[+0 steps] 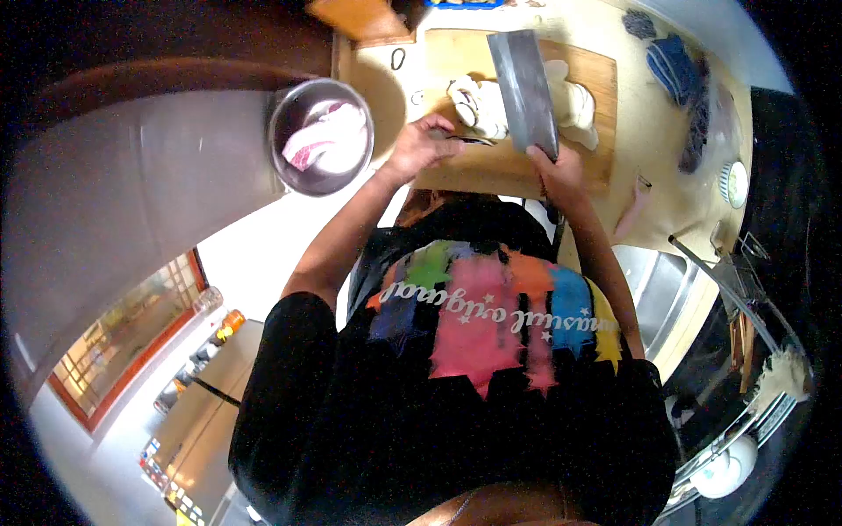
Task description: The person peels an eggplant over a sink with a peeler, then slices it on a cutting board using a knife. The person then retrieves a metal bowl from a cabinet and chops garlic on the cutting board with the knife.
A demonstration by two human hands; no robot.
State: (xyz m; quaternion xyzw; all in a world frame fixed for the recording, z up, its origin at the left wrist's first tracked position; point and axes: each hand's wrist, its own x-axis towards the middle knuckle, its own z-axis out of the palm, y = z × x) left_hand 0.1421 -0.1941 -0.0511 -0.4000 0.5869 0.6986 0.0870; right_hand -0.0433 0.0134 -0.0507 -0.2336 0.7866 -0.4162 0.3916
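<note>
On a wooden cutting board lie pale slices to the left of a cleaver and more pale pieces to its right. My right hand is closed round the handle of the cleaver, whose broad blade points away from me across the board. At the board's near left edge, my left hand has its fingers pinched on a small dark-edged piece, too small to make out clearly.
A metal pot with pink and white meat stands at the left. Toward the right are a blue cloth, a striped bowl, a sink and a dish rack. A dark ring lies left of the board.
</note>
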